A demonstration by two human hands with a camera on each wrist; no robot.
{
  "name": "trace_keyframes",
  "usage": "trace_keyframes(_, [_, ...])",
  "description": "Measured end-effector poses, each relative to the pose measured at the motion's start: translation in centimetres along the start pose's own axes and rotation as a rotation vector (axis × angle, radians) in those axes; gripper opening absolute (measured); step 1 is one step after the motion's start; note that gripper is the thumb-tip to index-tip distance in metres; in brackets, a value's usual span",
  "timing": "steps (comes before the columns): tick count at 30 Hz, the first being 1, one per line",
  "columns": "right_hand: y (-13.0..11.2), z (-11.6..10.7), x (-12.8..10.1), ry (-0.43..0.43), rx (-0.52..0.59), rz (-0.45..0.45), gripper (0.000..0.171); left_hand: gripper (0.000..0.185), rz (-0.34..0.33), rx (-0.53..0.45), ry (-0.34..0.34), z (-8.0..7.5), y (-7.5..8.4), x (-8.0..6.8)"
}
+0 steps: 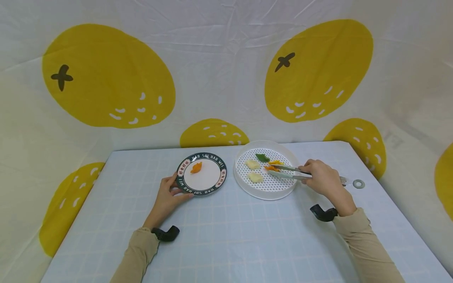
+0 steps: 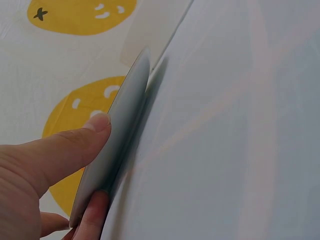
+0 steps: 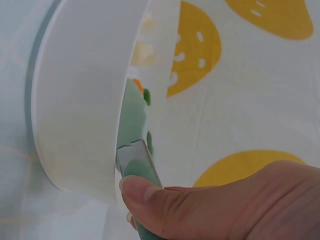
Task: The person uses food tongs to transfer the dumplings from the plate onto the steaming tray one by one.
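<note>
My left hand (image 1: 170, 198) holds the left rim of a round plate (image 1: 209, 180), its thumb and fingers at the edge in the left wrist view. The plate has a dark green patterned border, and one small orange piece (image 1: 196, 168) lies on it. My right hand (image 1: 323, 179) grips metal tongs (image 1: 296, 177) with pale green tips. Those tips reach into a round white perforated tray (image 1: 263, 193), around orange-yellow pieces (image 1: 276, 162). Beside them in the tray lie a green piece (image 1: 262, 157) and two pale yellow pieces (image 1: 255, 177). The tray's tall wall hides most of its contents in the right wrist view.
A light blue checked cloth (image 1: 226, 239) covers the table. Behind it hangs a white sheet (image 1: 219, 67) printed with large yellow fruit. The tongs' grey ring end (image 1: 358, 184) sticks out to the right of my right hand. Black bands (image 1: 166, 234) sit on both wrists.
</note>
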State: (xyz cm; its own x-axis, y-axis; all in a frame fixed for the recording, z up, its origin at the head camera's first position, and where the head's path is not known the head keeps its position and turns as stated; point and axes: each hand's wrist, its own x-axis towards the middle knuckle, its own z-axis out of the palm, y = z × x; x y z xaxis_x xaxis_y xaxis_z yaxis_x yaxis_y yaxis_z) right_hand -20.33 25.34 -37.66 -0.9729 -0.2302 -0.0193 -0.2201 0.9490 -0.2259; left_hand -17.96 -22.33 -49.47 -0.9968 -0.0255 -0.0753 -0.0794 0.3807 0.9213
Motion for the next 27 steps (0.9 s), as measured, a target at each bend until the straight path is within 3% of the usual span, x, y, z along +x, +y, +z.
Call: trace_keyframes(27, [-1.4, -1.6, -0.5, 0.049, 0.036, -0.039, 0.048, 0.114, -0.005, 0.000, 0.006, 0.1, 0.1, -0.1])
